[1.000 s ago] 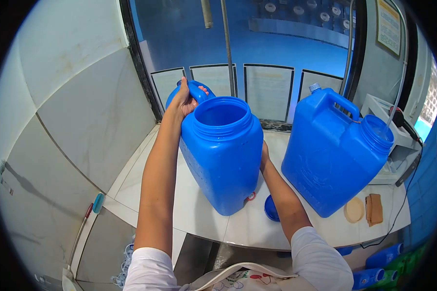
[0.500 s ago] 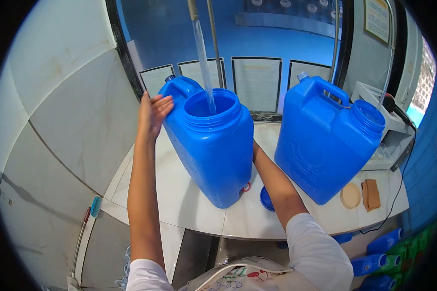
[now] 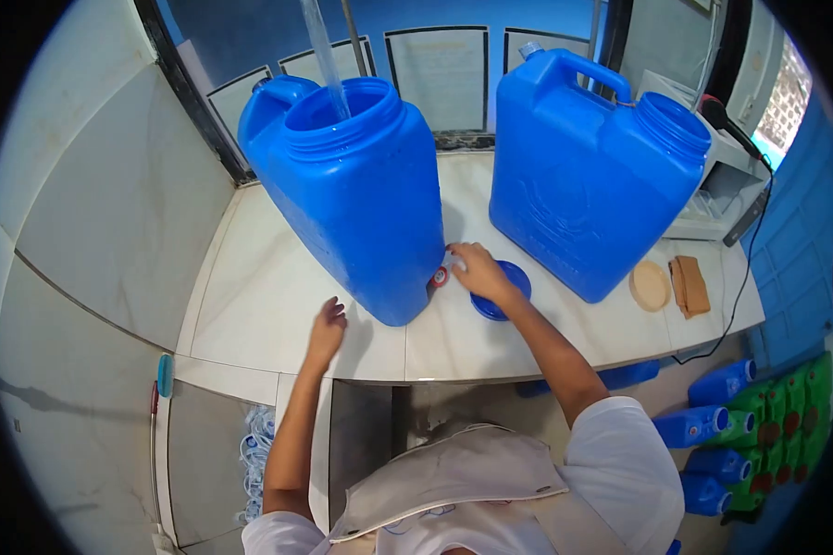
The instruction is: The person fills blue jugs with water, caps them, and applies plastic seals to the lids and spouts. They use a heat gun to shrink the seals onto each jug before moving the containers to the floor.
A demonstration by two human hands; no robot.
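A large blue water jug (image 3: 370,213) stands at left on the counter, with a stream of water (image 3: 322,51) falling into its wide mouth. Low on its side is a small red-and-white round fitting (image 3: 440,277). My right hand (image 3: 479,275) is right beside that fitting, fingers apart and pointing at it. Partly under my right wrist lies a round blue lid (image 3: 520,278). My left hand (image 3: 328,333) hovers near the jug's lower front, empty, its fingers loosely bent. To the right stands a second blue jug (image 3: 588,185), its wide mouth uncovered.
On the white counter (image 3: 361,363) at right lie a cream-coloured ring-like disc (image 3: 650,285) and a folded brown cloth (image 3: 690,287). A black cord (image 3: 748,259) trails from a heat gun-like tool (image 3: 727,120). Blue and green containers (image 3: 759,435) stand on the floor at lower right.
My left hand has come down from the jug's upper side to near its base. My right hand has come out from behind the jug to the fitting. The view has tilted downward.
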